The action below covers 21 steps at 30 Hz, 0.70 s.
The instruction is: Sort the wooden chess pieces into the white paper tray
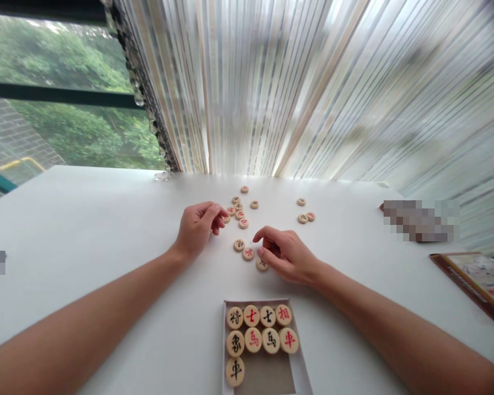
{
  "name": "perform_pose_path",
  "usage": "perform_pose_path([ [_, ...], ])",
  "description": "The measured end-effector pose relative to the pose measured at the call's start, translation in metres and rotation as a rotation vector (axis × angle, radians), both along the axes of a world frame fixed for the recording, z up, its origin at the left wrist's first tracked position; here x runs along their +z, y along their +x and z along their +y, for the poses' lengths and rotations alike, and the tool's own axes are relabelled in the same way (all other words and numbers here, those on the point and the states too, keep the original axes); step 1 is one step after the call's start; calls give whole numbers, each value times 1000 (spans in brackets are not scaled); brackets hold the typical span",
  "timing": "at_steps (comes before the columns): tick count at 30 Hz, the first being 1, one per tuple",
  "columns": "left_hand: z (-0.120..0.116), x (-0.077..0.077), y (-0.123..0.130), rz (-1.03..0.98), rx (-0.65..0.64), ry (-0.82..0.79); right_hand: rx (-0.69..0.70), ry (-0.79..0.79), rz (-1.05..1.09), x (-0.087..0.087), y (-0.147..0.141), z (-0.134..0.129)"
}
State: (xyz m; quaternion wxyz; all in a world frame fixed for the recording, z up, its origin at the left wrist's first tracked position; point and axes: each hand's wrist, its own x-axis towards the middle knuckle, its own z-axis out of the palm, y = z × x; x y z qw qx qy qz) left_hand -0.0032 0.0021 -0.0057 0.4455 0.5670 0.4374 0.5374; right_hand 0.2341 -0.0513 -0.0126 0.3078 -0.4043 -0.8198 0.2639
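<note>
My left hand [200,225] is at the left edge of a loose group of round wooden pieces, its fingers curled together. Its fingertips meet a piece [226,219]; whether anything is between them is hidden. To the right, my right hand [288,255] hovers low, index finger and thumb apart. Partly under its thumb lies a black-marked piece [262,264], beside a red-marked piece [248,253] and another black-marked one [239,245]. Nearer me, an open box [227,384] holds two rows of upward-facing pieces and one black-marked piece [235,372] in a third row.
More pieces lie farther back on the white table [119,219], with a few [302,218] toward the right. A brown-edged flat item [473,280] and a blurred-out object [420,219] are at the right. Behind stand a string curtain [247,99] and a window.
</note>
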Motion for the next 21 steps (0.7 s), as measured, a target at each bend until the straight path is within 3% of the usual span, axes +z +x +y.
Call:
perform_pose_path([
  [21,0,0,-1,11,16,-8,-6,-6,-31,0,-2,-1],
])
